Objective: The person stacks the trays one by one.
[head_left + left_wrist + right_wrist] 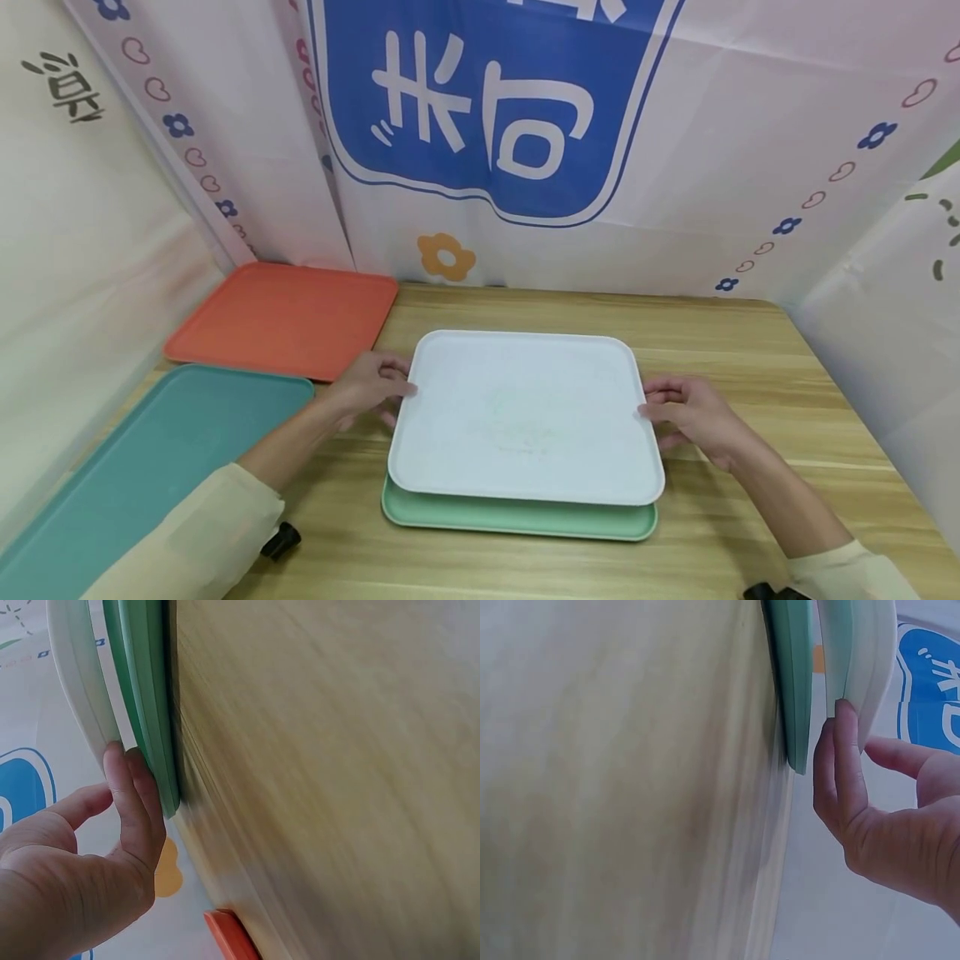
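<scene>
A white tray (525, 408) is held level between both hands, just above a light green tray (517, 515) lying on the table. My left hand (369, 390) pinches the white tray's left edge, thumb on top and fingers beneath. On the opposite edge my right hand (693, 417) has the same pinch. Both wrist views show a gap between the white tray and the green tray (146, 697). In the right wrist view, fingertips (845, 712) press the underside of the white tray (874, 667). Most of the green tray is covered from above.
An orange-red tray (288, 321) lies at the back left of the wooden table (750, 367). A teal tray (180, 450) lies in front of it, partly under the left forearm. Printed cloth walls (705, 167) enclose the table at the back and sides.
</scene>
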Tool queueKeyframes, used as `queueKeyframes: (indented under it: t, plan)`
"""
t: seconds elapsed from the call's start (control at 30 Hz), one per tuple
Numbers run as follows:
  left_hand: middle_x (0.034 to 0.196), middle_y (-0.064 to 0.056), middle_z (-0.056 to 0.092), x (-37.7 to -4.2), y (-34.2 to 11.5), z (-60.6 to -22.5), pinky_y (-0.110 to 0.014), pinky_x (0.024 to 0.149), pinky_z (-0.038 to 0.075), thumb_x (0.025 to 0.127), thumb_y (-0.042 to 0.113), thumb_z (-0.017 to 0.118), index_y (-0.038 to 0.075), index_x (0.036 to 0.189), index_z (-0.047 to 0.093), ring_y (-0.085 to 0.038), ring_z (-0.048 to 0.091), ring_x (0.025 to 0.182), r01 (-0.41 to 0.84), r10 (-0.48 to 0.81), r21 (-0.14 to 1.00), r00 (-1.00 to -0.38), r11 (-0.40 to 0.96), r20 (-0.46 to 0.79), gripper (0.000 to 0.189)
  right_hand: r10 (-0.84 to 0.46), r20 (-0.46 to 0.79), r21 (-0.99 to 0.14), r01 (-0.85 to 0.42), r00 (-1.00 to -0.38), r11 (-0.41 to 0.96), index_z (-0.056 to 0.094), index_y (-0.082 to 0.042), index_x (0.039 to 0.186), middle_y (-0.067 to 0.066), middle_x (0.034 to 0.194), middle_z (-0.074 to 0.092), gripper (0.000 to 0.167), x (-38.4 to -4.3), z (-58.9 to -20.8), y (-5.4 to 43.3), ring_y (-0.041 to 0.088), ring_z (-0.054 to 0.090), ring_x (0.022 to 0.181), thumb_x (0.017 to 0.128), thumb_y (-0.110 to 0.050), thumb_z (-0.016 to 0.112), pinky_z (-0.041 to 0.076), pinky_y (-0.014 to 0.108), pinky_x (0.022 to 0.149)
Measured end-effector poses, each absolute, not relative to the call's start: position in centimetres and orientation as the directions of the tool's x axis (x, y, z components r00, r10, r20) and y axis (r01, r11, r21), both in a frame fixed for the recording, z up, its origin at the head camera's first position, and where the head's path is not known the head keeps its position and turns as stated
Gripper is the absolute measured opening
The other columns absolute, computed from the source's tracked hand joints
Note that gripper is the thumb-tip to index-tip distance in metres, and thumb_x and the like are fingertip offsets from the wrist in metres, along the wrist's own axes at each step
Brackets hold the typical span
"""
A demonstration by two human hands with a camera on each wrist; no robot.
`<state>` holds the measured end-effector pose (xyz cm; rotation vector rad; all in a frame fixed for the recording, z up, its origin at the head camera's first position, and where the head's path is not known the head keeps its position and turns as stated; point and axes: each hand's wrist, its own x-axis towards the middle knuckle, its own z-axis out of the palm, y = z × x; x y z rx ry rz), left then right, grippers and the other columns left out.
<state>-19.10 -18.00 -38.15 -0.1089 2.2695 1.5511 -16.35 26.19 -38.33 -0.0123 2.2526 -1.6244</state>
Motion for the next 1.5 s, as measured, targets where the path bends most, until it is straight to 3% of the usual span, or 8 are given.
queueKeyframes:
  t: [0.53, 1.17, 1.5]
  plan:
    - [0.085, -0.010, 0.063, -18.52, -18.01, -38.18, -0.033, 0.053, 0.060, 0.096, 0.001, 0.072, -0.007, 0.115, 0.061, -0.020, 0.066, 0.076, -0.275, 0.140, 0.873, -0.924, 0.401, -0.356, 0.024, -0.212, -0.298, -0.911, 0.210, -0.931, 0.356, 0.050, 0.017, 0.131, 0.007, 0.095, 0.061, 0.043, -16.11, -38.56, 26.00, 0.016, 0.065, 0.082, 0.098, -0.004, 0.067, 0.063, 0.035, 0.060]
    - [0.088, -0.012, 0.059, -18.24, -17.62, -38.22, -0.034, 0.051, 0.060, 0.091, -0.006, 0.072, -0.010, 0.118, 0.058, -0.020, 0.062, 0.075, -0.247, 0.122, 0.853, -0.934, 0.459, -0.336, 0.031, -0.177, -0.310, -0.880, 0.212, -0.934, 0.424, 0.050, 0.015, 0.131, 0.008, 0.093, 0.060, 0.047, -15.91, -38.24, 25.72, 0.018, 0.062, 0.081, 0.092, 0.000, 0.072, 0.063, 0.036, 0.060]
    - [0.087, -0.015, 0.061, -18.26, -17.33, -38.42, -0.033, 0.048, 0.059, 0.089, -0.009, 0.071, -0.010, 0.114, 0.060, -0.019, 0.065, 0.062, -0.241, 0.105, 0.846, -0.939, 0.475, -0.327, 0.027, -0.169, -0.313, -0.860, 0.204, -0.934, 0.467, 0.050, 0.017, 0.130, 0.014, 0.097, 0.056, 0.044, -15.75, -37.87, 25.26, 0.021, 0.063, 0.081, 0.092, 0.007, 0.070, 0.064, 0.041, 0.064]
